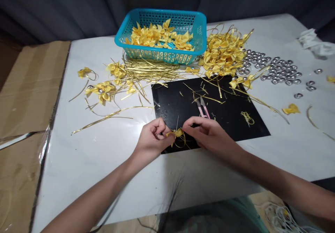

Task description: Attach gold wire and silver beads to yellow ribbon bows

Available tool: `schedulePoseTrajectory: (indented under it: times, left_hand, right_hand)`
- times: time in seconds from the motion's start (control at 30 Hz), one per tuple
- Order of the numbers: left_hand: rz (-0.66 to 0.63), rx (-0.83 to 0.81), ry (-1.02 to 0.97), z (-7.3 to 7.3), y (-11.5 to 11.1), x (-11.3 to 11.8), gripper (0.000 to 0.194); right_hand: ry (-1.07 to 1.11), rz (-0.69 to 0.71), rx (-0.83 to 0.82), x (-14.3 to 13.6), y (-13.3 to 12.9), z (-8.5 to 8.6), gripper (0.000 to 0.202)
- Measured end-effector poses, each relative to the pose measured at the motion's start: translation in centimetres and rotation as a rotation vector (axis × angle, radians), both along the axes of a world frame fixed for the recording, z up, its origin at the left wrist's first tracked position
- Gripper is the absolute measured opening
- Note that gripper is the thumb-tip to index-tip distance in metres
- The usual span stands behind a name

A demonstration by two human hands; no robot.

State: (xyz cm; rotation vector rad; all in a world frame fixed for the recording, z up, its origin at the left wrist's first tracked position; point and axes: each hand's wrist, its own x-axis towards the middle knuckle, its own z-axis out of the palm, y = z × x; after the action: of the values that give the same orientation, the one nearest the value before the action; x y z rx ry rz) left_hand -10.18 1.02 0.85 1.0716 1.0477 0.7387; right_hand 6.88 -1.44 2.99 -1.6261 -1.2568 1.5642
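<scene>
Over the front edge of a black mat (172, 100), my left hand (156, 135) pinches a yellow ribbon bow (178, 133) between thumb and fingers. My right hand (200, 130) is closed at the bow's right side, its fingertips at a thin gold cord (184, 140) that loops below the bow. Whether the cord is between those fingertips is too small to tell. A thin needle-like piece (177, 122) stands up from the bow. Just beyond my right hand lie pink-handled snips (203, 108), partly hidden by it.
A turquoise basket (162, 50) of yellow bows stands at the back. Before it lie gold cords (151, 70); finished-looking bows (222, 55) are heaped to its right, beside silver beads (282, 70). More bows (103, 90) lie left; cardboard (31, 86) borders the table.
</scene>
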Motion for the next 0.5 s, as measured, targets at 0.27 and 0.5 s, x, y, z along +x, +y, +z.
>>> schedulePoseTrajectory:
  times: [0.27, 0.5]
  left_hand:
    - [0.018, -0.008, -0.059, 0.4, 0.4, 0.0, 0.037]
    - [0.032, 0.001, -0.067, 0.2, 0.5, 0.2, 0.037]
  right_hand:
    - [0.095, 0.144, -0.103, 0.8, -0.1, 0.5, 0.027]
    - [0.054, 0.314, -0.278, 2.5, -0.3, 0.8, 0.03]
